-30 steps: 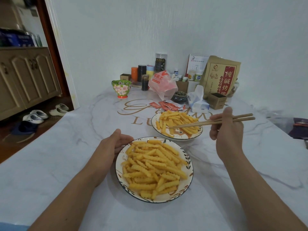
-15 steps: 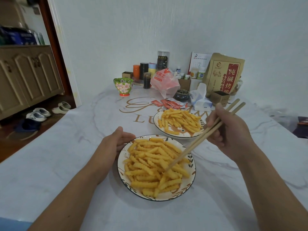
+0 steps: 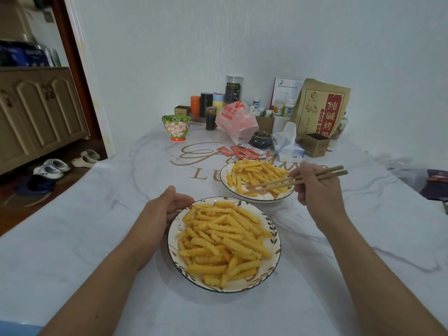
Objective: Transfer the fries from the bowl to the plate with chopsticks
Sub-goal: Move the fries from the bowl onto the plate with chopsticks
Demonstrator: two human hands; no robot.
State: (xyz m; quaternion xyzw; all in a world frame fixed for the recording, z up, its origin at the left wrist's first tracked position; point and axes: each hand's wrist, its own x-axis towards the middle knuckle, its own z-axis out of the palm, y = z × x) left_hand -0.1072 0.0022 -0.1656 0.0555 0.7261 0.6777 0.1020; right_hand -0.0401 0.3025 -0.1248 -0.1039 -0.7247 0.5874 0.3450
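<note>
While the left hand (image 3: 161,212) cups the rim of the near bowl (image 3: 275,248), the right hand (image 3: 315,190) reaches the chopsticks (image 3: 298,180) over the far plate (image 3: 224,177).

The right hand's fingers are closed around the chopsticks, whose tips lie close together low among the plate's fries (image 3: 257,173); whether they pinch a fry cannot be told. The left hand is half open, its fingers apart, curved against the bowl's left edge with the thumb up. The bowl's heap of crinkle-cut fries (image 3: 223,241) fills it, just in front of the plate on the marbled table (image 3: 84,214). Behind the plate lie red sauce packets (image 3: 242,151) and a tissue pack (image 3: 288,146).
</note>
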